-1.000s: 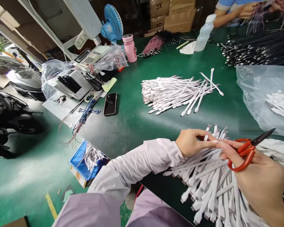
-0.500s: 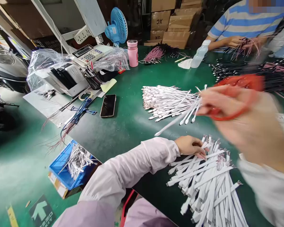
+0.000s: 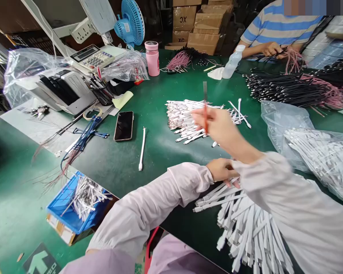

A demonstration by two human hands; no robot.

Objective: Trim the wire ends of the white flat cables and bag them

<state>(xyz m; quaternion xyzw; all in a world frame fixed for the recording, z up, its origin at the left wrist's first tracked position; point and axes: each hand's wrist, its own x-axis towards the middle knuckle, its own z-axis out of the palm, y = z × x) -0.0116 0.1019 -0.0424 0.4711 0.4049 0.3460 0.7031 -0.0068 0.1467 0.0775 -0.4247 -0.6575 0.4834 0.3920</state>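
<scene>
Right hand [image 3: 217, 125] gripping scissors [image 3: 205, 93], left [image 3: 221, 170] on cables [image 3: 231, 213]

Bright even light, soft glare on the green table [image 3: 165, 156], right hand [image 3: 217, 127] motion-blurred, edges stretched

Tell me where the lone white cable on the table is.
In the head view, the lone white cable lies on the green table mat left of centre, just right of the black smartphone and below the pile of white cables.
</scene>
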